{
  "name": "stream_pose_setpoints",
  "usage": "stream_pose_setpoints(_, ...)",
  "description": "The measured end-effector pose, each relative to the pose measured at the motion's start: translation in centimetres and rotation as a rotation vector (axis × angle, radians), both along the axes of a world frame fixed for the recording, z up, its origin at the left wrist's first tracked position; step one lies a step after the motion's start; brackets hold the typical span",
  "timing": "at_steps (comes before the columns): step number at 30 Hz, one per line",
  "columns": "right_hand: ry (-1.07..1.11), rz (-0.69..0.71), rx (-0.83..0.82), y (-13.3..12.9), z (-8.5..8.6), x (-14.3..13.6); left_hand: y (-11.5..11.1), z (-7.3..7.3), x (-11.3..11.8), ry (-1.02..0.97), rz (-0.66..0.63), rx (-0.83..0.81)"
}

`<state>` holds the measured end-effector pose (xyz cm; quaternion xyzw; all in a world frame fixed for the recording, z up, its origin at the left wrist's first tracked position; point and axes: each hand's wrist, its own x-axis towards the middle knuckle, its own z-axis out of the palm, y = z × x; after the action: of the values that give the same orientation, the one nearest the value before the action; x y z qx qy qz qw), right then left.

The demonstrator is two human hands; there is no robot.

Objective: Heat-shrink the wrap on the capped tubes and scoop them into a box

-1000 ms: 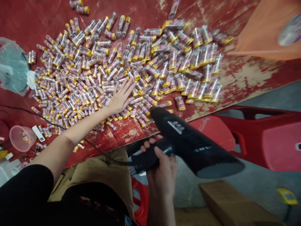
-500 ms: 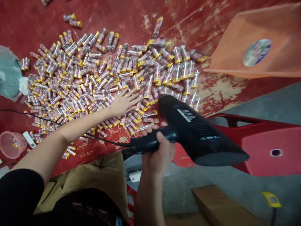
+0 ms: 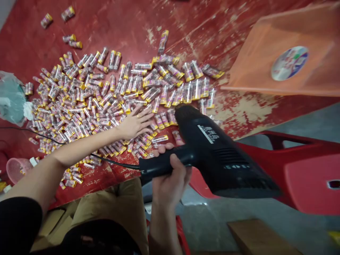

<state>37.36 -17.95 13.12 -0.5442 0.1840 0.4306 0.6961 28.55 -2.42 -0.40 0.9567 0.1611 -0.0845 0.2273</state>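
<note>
On the red table, the left hand is lying flat, fingers spread, on light, slippery-looking tubes. The right hand is clamping the heat gun by its handle, seemingly rigid and front-heavy.

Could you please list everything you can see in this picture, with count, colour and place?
small tubes: several hundred, clear with yellow caps, spread flat over the table's left and middle
table: one, worn red
heat gun: one, black, nozzle over the tubes at the pile's right edge
cord: one, black, runs left from the gun's handle
orange tray: one, upper right, with a round sticker
plastic bag: one, teal, left edge
pink basket: one, lower left
red plastic chair: one, right
left hand: flat on the tubes
right hand: grips the gun's handle
</note>
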Motion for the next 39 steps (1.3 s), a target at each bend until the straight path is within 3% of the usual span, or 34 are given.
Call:
stream_pose_setpoints(2, 0.029, -0.021, 0.038, 0.9, 0.0, 0.2, 2.8, 1.1, 0.6, -0.037, 0.076, -0.014)
stream_pose_setpoints(4, 0.017, -0.056, 0.080, 1.9, -0.2, 0.5, 7.1, 0.7, 3.7, -0.111, 0.212, 0.042)
stream_pose_setpoints(7, -0.054, -0.060, 0.086, 3.4, -0.7, 1.3, 14.3, -2.2, 9.9, -0.151, 0.336, 0.164)
stream_pose_setpoints(10, -0.083, 0.017, 0.068, 4.4, -0.8, 2.4, 18.3, -5.4, 12.8, -0.098, 0.246, 0.093)
stream_pose_setpoints(13, -0.034, 0.068, 0.031, 4.5, -0.8, 2.9, 17.1, -6.0, 10.5, -0.086, 0.106, -0.026)
stream_pose_setpoints(16, 0.083, 0.147, -0.016, 3.9, -1.1, 2.4, 13.7, -3.9, 6.1, -0.071, 0.065, -0.105)
stream_pose_setpoints(20, 0.185, 0.225, -0.021, 3.5, -1.8, 1.6, 11.0, -1.6, 2.7, -0.072, 0.195, -0.115)
stream_pose_setpoints(22, 0.184, 0.194, -0.014, 3.4, -1.8, 1.3, 10.9, -1.7, 2.4, -0.109, 0.292, -0.099)
stream_pose_setpoints(26, 0.180, 0.187, -0.064, 2.5, -1.1, 0.5, 11.6, -3.3, 2.6, -0.154, 0.412, -0.093)
stream_pose_setpoints(29, 0.170, 0.170, -0.072, 2.4, -1.1, 0.3, 12.0, -4.1, 3.6, -0.173, 0.408, -0.090)
stream_pose_setpoints(32, 0.045, -0.038, -0.024, 3.3, -1.9, 0.8, 11.9, -4.2, 7.1, -0.186, 0.319, -0.050)
stream_pose_setpoints(34, -0.047, -0.150, -0.013, 3.9, -2.2, 1.2, 11.5, -4.3, 10.8, -0.182, 0.171, -0.026)
stream_pose_setpoints(37, -0.147, -0.179, -0.067, 4.1, -2.2, 1.4, 10.3, -5.0, 16.1, -0.144, -0.174, -0.051)
stream_pose_setpoints(39, -0.185, -0.186, -0.095, 4.0, -1.9, 1.4, 9.7, -5.6, 17.7, -0.115, -0.353, -0.082)
